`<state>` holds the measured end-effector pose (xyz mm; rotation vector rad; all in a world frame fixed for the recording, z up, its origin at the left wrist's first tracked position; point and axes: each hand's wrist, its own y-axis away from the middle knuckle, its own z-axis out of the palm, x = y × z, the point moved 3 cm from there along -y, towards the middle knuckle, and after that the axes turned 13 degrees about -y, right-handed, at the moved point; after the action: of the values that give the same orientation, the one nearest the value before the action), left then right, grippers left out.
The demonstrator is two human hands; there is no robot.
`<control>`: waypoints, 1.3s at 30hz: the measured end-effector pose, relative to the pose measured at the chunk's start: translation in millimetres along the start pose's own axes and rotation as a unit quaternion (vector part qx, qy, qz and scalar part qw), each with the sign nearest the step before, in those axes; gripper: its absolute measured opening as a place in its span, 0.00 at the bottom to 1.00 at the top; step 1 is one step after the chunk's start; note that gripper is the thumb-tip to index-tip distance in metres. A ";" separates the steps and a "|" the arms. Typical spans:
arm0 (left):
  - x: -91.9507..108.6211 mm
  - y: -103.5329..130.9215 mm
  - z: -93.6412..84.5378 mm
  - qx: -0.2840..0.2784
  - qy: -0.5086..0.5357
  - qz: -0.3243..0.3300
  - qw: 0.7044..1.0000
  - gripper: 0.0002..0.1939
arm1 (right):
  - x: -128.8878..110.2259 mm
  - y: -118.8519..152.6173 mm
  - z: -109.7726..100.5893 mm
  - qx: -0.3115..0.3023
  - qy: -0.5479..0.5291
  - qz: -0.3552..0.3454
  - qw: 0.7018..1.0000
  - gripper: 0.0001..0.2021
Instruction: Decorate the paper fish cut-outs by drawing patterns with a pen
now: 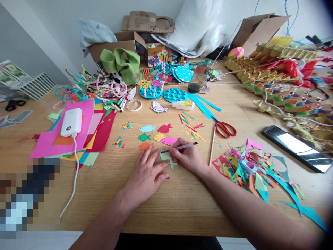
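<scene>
A pale green paper fish (169, 159) lies flat on the table between my hands. My right hand (186, 155) grips a dark pencil-like pen (186, 146), its tip at the fish's upper left edge. With fingers spread, my left hand (151, 172) rests on the table, fingertips at the pale green fish and close to an orange paper fish (145, 146). Just above are more cut-out fish: pink (169, 140), yellow (159, 136), red (164, 128), dark green (144, 137) and light blue (147, 128).
Paper scraps (249, 166) and a phone (296, 147) lie at right, near red-handled scissors (225, 129) and a wooden stick (212, 147). A glue bottle (183, 105) and blue egg-tray discs (175, 94) stand behind. A white power bank (71, 122) with a cable sits on coloured sheets (44, 142) at left.
</scene>
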<state>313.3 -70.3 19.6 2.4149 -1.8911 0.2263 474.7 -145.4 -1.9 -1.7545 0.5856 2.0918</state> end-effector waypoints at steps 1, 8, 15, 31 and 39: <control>-0.1 0.1 0.2 0.001 0.002 -0.001 1.000 0.19 | 0.3 0.0 -0.1 0.000 -0.001 0.000 1.000 0.15; -0.8 0.7 1.4 -0.006 0.007 -0.005 1.000 0.19 | 1.5 0.4 -0.7 -0.003 0.001 -0.010 1.000 0.14; -0.4 1.0 1.3 -0.004 0.005 -0.006 1.000 0.19 | 1.2 0.2 -1.1 -0.001 0.009 -0.007 1.000 0.14; 0.2 1.3 0.7 -0.005 0.001 -0.007 1.000 0.20 | 1.4 0.1 -0.4 -0.002 0.002 -0.014 1.000 0.13; 0.2 1.1 0.7 -0.001 -0.004 -0.003 1.000 0.20 | 0.2 -0.2 1.1 0.002 -0.003 -0.012 1.000 0.14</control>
<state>312.3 -70.9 19.0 2.4238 -1.8857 0.2128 473.8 -144.7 -2.0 -1.7427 0.5653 2.0784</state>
